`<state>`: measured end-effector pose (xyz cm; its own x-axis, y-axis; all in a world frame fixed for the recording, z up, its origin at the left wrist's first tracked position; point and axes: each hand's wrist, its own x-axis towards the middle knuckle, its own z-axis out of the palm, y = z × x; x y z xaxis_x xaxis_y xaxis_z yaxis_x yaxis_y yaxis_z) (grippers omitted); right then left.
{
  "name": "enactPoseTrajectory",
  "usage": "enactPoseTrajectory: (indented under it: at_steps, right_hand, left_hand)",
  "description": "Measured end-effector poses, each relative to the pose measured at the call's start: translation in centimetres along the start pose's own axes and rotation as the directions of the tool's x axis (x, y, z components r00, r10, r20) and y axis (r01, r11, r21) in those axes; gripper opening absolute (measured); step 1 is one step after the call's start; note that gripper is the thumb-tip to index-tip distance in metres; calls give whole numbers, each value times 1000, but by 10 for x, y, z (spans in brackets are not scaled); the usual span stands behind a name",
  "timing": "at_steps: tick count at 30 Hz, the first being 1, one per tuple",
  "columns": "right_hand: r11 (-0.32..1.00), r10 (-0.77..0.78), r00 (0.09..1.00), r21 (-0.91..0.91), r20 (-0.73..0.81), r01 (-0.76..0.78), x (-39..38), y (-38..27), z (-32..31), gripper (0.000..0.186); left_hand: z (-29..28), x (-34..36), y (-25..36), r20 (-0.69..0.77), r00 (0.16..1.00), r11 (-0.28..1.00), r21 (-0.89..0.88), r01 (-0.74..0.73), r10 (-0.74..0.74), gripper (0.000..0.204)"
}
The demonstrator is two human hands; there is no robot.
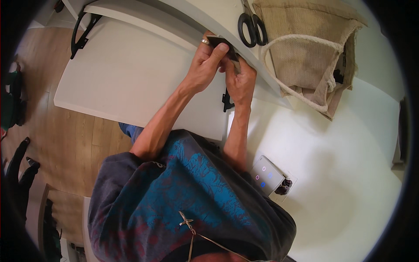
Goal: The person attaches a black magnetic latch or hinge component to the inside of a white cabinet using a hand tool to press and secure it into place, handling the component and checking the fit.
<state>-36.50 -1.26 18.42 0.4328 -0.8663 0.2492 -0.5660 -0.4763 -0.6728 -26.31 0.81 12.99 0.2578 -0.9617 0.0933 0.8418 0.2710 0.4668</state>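
Observation:
Both of my hands are raised beside the edge of a white shelf, close together. My left hand (204, 67), with a ring on one finger, presses its thumb on a dark flat rectangular piece (230, 53) with a pale edge. From the near side, my right hand (241, 84) has its fingers closed on the same piece. The fingers partly cover it, and I cannot make out its kind. Just left of my forearms is a lowered white flap panel (126, 70) on black folding stays (81, 42).
Black-handled scissors (247, 32) and a burlap bag (301, 56) with a rope handle lie on the shelf to the right. A touch switch panel (266, 174) tilts out of the white wall, dark wiring (284, 187) behind it. Wooden floor (70, 131) shows at left.

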Motion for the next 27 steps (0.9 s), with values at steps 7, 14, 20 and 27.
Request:
enactPoseTrajectory:
  at_steps: [7, 14, 20, 27]
  right_hand:
    - [999, -8, 1000, 42, -3, 8, 2, -5, 3, 17]
    - [998, 15, 1000, -62, -1, -15, -2, -4, 0, 15]
    - [992, -70, 998, -101, -5, 69, 0, -3, -1, 15]
    - [999, 1, 1000, -33, 12, 0, -2, -4, 3, 16]
  left_hand:
    - [0, 1, 5, -10, 1000, 1000, 30, -7, 8, 27]
    - [-13, -2, -8, 88, 995, 996, -72, 47, -41, 31]
    - [-13, 0, -8, 101, 994, 994, -90, 56, -47, 32]
    - [-4, 0, 4, 20, 1000, 1000, 6, 20, -20, 30]
